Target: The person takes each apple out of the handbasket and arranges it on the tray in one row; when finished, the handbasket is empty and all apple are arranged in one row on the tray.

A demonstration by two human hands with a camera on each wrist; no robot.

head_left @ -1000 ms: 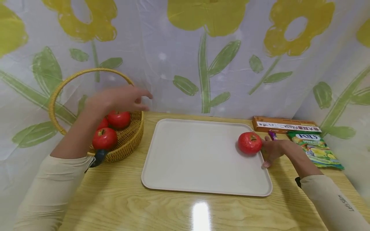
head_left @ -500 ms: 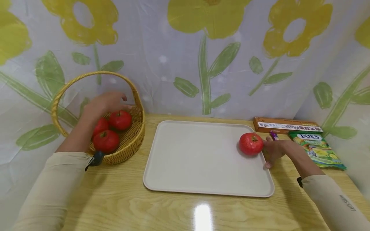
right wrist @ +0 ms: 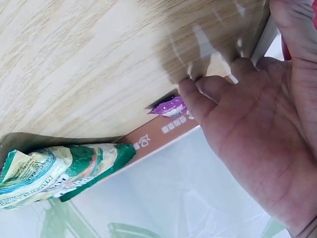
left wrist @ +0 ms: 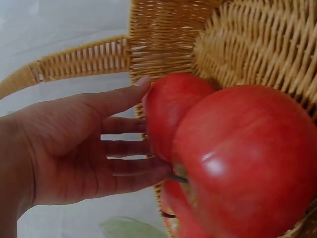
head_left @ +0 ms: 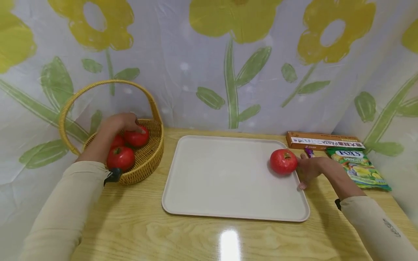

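Flowered backdrop (head_left: 183, 54) cropped, 2 hands (head_left: 125, 121) (head_left: 308, 168) loosely extended, left fingers (left wrist: 126, 148) partly hidden behind apple (left wrist: 171, 114)

Table (head_left: 140, 226): light wood grain, glossy, bright glare at near side. Directly on it: wicker basket (head_left: 145, 167) left, white tray (head_left: 228, 181) centre, flat. Back right: orange box (head_left: 323, 142), green bag (head_left: 364, 170) in front, purple packet (head_left: 309, 152) left of bag, near box.

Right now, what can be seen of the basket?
The basket looks like golden wicker, with one tall arched handle. It stands upright on the table, left of the tray, partly hidden by the left arm. Three red apples show inside; the left hand is at one, and whether it touches the basket is unclear.
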